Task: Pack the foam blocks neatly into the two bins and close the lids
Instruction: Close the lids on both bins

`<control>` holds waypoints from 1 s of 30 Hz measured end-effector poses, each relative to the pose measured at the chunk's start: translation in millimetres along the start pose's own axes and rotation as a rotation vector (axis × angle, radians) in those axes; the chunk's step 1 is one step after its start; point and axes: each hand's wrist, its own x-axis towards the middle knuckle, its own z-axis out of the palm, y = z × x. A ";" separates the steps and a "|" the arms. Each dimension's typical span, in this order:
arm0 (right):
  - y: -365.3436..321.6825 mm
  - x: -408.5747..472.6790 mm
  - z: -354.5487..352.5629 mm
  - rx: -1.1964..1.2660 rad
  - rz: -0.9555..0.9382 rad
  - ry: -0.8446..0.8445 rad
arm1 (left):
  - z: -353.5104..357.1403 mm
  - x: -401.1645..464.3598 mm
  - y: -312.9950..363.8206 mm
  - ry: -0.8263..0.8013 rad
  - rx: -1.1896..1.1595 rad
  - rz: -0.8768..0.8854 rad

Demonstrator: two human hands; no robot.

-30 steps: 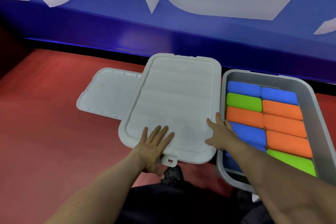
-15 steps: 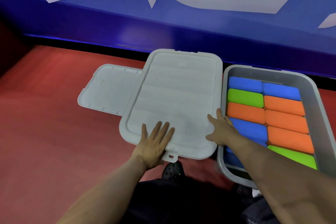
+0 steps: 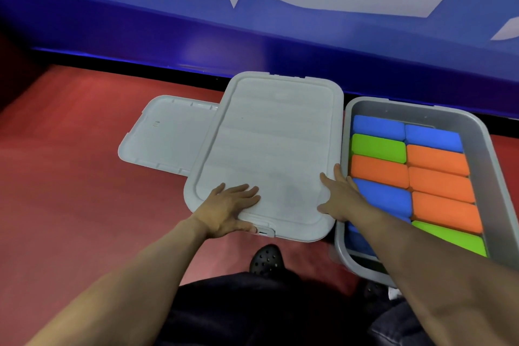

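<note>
From my head camera, my left hand (image 3: pixel 229 206) lies flat on the near end of the closed lid (image 3: pixel 269 154), fingers straight and spread, thumb by the latch (image 3: pixel 265 230). My right hand (image 3: pixel 338 199) presses the lid's right edge, fingers straight too. The second lid (image 3: pixel 168 135) lies on the red floor (image 3: pixel 70 191) (partly tucked under). Blue, green and orange foam blocks (image 3: pixel 407 174) fill the open bin (image 3: pixel 491 166) just beside.
</note>
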 end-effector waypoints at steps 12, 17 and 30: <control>0.2 -3.2 -3.6 -0.003 -0.006 -0.009 | -1.4 3.2 -1.4 0.105 -0.213 -0.067; -3.9 -1.6 -16.9 -0.070 -0.018 0.222 | -9.9 35.6 0.7 0.326 -0.235 -0.205; -71.8 170.2 -133.8 -0.067 -0.222 0.320 | -51.6 153.5 -58.8 0.465 0.007 -0.495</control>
